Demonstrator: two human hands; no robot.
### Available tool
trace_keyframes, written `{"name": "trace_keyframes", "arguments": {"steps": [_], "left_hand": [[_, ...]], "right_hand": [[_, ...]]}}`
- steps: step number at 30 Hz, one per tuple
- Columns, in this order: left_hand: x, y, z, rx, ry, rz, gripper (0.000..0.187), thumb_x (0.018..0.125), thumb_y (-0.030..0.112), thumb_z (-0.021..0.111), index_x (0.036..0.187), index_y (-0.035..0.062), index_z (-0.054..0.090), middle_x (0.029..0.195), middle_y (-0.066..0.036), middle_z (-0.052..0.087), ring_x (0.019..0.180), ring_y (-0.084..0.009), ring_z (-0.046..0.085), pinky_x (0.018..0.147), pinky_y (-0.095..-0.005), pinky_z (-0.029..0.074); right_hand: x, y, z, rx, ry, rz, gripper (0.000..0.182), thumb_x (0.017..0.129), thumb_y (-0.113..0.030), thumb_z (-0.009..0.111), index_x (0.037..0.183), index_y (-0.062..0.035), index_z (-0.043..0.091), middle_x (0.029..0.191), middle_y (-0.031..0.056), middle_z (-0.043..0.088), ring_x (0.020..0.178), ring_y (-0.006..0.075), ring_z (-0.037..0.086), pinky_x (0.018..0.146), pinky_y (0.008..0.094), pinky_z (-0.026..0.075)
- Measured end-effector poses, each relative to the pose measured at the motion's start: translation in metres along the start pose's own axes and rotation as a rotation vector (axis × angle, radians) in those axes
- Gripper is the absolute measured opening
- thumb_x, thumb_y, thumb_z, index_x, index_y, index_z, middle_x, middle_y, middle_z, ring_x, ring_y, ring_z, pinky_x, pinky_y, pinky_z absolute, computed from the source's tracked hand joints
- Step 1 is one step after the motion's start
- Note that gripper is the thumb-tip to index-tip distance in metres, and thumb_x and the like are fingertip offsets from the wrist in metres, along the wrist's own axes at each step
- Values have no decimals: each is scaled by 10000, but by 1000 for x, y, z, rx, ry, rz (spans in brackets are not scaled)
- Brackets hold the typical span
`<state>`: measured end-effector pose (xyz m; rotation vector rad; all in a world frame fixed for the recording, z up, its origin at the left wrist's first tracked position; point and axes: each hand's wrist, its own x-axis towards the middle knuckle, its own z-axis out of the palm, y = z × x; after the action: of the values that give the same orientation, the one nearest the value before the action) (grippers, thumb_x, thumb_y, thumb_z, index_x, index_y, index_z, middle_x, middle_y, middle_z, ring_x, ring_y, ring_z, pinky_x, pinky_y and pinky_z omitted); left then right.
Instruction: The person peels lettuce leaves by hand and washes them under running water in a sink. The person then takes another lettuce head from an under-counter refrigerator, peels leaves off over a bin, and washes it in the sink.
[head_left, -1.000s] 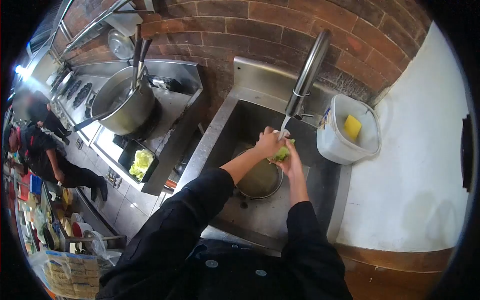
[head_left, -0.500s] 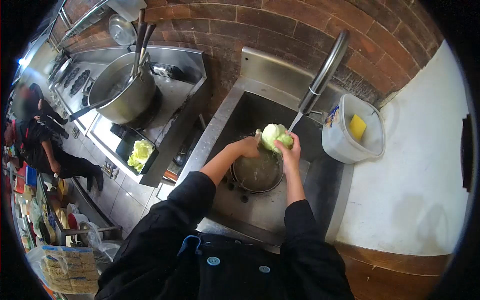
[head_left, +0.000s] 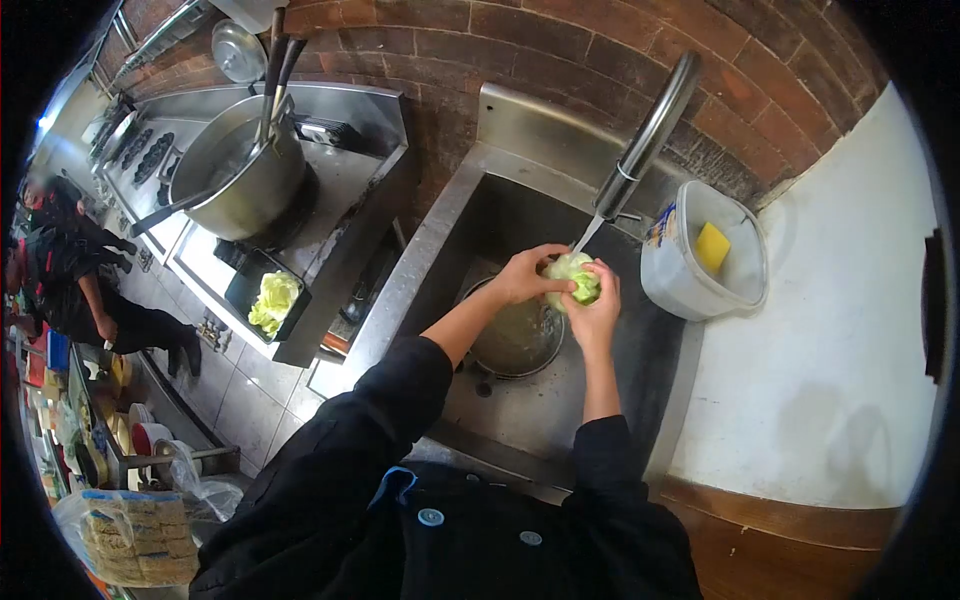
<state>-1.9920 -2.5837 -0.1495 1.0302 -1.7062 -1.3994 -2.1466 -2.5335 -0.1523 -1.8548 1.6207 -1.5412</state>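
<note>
A pale green head of lettuce (head_left: 578, 277) is held between both hands under the running water from the faucet (head_left: 650, 130). My left hand (head_left: 527, 276) grips its left side, fingers and thumb curled onto it. Around the right side and underside, my right hand (head_left: 597, 312) is closed. Below them a round pot (head_left: 515, 345) of water stands in the metal sink (head_left: 590, 395), partly hidden by my hands and left forearm. Part of the lettuce is covered by my fingers.
Right of the faucet stands a white plastic tub (head_left: 680, 265) with a yellow sponge (head_left: 712, 247). On the left, a large pot (head_left: 245, 185) with long-handled utensils sits on the stove, near a black tray (head_left: 245, 297) of lettuce leaves (head_left: 275, 303). People (head_left: 75, 280) stand farther left.
My left hand has come up from beside the pot to the lettuce and now grips it. The lettuce has moved slightly right, under the water stream.
</note>
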Motion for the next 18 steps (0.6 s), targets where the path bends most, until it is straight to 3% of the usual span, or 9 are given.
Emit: {"name": "trace_keyframes", "arguments": {"steps": [1, 4, 7, 11, 14, 16, 17, 18], "left_hand": [[-1, 1, 4, -76, 40, -18, 586, 754, 224, 750, 1257, 21, 528, 949, -128, 648, 799, -144, 617, 624, -281, 521], [4, 5, 9, 18, 26, 35, 502, 786, 183, 700, 1233, 16, 547, 863, -124, 657, 739, -139, 629, 601, -288, 528], [8, 9, 13, 211, -50, 26, 446, 813, 141, 637, 1230, 12, 543, 835, -125, 656, 742, -138, 639, 599, -287, 536], [16, -7, 18, 57, -35, 28, 402, 825, 129, 594, 1205, 7, 551, 843, -132, 656, 726, -156, 651, 601, -312, 549], [25, -30, 17, 3, 10, -137, 383, 835, 144, 582, 1181, -15, 546, 949, -143, 645, 812, -186, 650, 677, -357, 560], [25, -43, 13, 125, -126, 51, 383, 849, 170, 572, 1181, -15, 536, 1101, -154, 595, 986, -226, 606, 771, -413, 552], [22, -38, 11, 125, -126, 52, 383, 849, 170, 572, 1181, -15, 536, 1101, -154, 595, 986, -226, 606, 771, -413, 552], [20, -34, 9, -279, -129, -192, 428, 860, 163, 552, 1252, 3, 494, 1157, -164, 566, 1048, -252, 574, 744, -429, 558]], "right_hand": [[2, -1, -3, -2, 1, 2, 479, 594, -69, 771, 1020, -53, 553, 1158, 171, 533, 1094, 337, 517, 923, 407, 422], [4, 5, -14, -26, -18, 67, 468, 608, -61, 762, 1030, -58, 558, 1144, 172, 546, 1086, 337, 526, 917, 406, 428], [6, 18, -22, -63, -76, 114, 425, 610, -56, 758, 995, -60, 578, 1108, 166, 572, 1068, 335, 544, 908, 405, 437], [10, 17, -25, -108, 10, 77, 362, 592, -19, 726, 931, -57, 603, 1091, 164, 588, 1044, 336, 559, 902, 401, 446], [14, 4, -28, -128, 28, 36, 351, 585, 1, 702, 919, -58, 610, 1107, 168, 586, 1048, 334, 562, 898, 399, 451], [15, -2, -26, -134, 22, 7, 356, 584, 8, 691, 924, -60, 610, 1112, 170, 585, 1050, 332, 564, 895, 397, 454], [15, -3, -26, -120, 26, 7, 359, 586, 9, 691, 929, -59, 609, 1113, 166, 585, 1052, 331, 565, 893, 397, 456], [16, -4, -26, -105, 30, 6, 362, 588, 10, 691, 934, -58, 609, 1114, 162, 586, 1055, 330, 567, 891, 397, 459]]}}
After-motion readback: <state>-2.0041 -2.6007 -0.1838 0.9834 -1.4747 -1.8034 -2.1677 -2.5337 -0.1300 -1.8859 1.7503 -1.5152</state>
